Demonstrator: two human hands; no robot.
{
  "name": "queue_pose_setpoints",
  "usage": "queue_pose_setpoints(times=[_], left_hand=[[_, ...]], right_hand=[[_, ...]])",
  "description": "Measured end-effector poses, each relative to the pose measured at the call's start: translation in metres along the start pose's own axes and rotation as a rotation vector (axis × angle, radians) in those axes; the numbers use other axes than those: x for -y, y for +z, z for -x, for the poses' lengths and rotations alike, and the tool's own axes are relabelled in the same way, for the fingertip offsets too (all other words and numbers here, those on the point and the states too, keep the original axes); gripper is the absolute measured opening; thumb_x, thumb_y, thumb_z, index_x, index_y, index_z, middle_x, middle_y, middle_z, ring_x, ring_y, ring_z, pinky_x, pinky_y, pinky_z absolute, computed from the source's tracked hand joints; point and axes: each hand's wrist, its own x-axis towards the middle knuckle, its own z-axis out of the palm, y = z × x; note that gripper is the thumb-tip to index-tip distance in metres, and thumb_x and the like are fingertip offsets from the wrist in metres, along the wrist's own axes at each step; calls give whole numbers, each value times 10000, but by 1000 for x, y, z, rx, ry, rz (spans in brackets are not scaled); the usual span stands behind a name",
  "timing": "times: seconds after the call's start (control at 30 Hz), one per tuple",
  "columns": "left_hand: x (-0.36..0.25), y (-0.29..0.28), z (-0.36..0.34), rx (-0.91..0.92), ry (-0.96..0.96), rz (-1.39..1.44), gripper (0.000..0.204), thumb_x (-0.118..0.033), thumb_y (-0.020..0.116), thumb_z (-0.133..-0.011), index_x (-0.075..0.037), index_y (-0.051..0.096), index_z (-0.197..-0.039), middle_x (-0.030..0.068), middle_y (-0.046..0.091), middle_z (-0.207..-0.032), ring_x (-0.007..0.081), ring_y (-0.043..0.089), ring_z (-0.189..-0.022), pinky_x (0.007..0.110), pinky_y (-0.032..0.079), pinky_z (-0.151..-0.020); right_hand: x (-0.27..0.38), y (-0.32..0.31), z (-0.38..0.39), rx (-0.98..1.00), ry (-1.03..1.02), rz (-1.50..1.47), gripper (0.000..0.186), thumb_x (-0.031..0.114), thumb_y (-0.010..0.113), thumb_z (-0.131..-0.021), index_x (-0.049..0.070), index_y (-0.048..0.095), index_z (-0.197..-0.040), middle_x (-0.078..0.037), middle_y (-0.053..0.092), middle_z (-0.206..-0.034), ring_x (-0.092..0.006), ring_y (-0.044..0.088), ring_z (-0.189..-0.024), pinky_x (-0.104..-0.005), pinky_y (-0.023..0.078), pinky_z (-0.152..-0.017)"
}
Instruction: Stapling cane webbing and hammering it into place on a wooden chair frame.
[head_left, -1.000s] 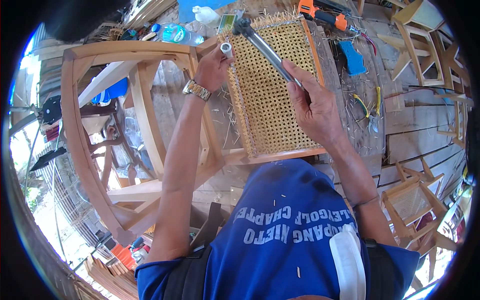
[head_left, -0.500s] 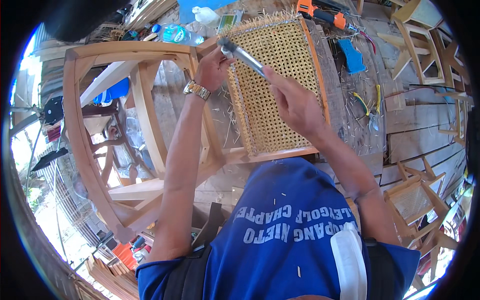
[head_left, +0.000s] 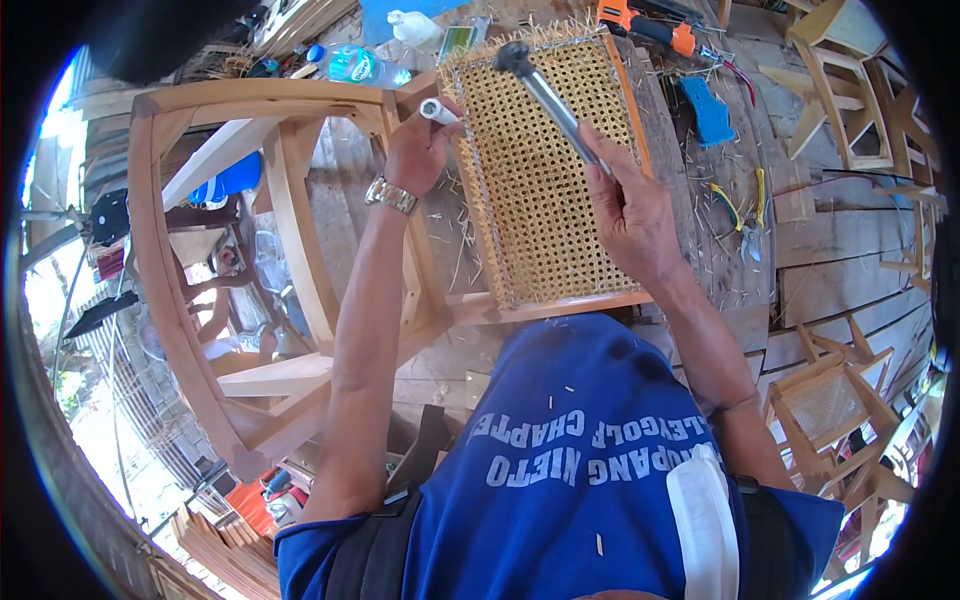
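My left hand (head_left: 416, 160) is closed round a short silver metal tube (head_left: 437, 111), its round top end showing; its lower end is hidden. It stands at the left edge of a woven cane panel (head_left: 530, 225) in a wooden frame, with frayed cane strands along its far and left edges. A hammer (head_left: 551, 107) with a dark head and a shiny metal shaft is gripped in my right hand (head_left: 637, 215). The hammer head hangs over the far part of the cane, to the right of the tube and apart from it.
A wooden chair frame (head_left: 152, 245) joins the panel on the left. Beyond lie a water bottle (head_left: 360, 67) and a white bottle (head_left: 415, 32). On the right are an orange-and-black tool (head_left: 648, 27), a blue sponge-like piece (head_left: 708, 111), yellow-handled pliers (head_left: 745, 225) and more chair frames (head_left: 835, 400).
The hammer head has swung away from the metal tube, to the right and farther off. My right hand has moved right and toward me; my left hand stays nearly in place.
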Motion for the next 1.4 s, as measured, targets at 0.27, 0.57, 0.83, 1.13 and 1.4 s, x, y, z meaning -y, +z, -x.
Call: queue_pose_setpoints(times=[0.27,0.57,0.83,1.13,1.4], left_hand=[[2,10,-13,66,44,-60,184,-100,675,-913,-88,628,-1090,131,702,-938,301,706,-866,386,540,-752],[-17,5,-8,45,64,-148,175,-138,670,-931,-76,635,-1091,159,697,-895,314,700,-844,380,535,-745],[1,2,26,-152,28,132,179,-25,654,-939,-90,639,-1105,15,706,-947,119,673,-848,280,529,-756],[-2,3,15,-6,18,-75,220,9,657,-925,-86,634,-1122,45,717,-993,141,702,-882,288,543,-782],[-7,10,8,24,14,-66,142,-116,664,-936,-87,640,-1072,113,716,-891,242,698,-797,347,537,-735]], right_hand=[[19,10,-3,59,-99,61,398,50,601,-986,93,569,-1380,-125,714,-1058,-164,640,-705,-301,514,-613],[3,21,-2,166,-70,151,452,34,602,-974,134,554,-1412,-135,704,-1026,-228,650,-696,-321,521,-612],[10,-4,2,34,26,-40,426,72,578,-1014,139,534,-1432,-17,667,-959,-51,431,-649,-232,430,-583],[13,-4,6,75,47,-44,407,67,578,-1014,129,555,-1416,-22,652,-936,-52,413,-633,-231,412,-573],[27,6,2,32,-107,45,405,62,598,-990,104,565,-1391,-126,711,-1062,-161,647,-737,-305,520,-657]])
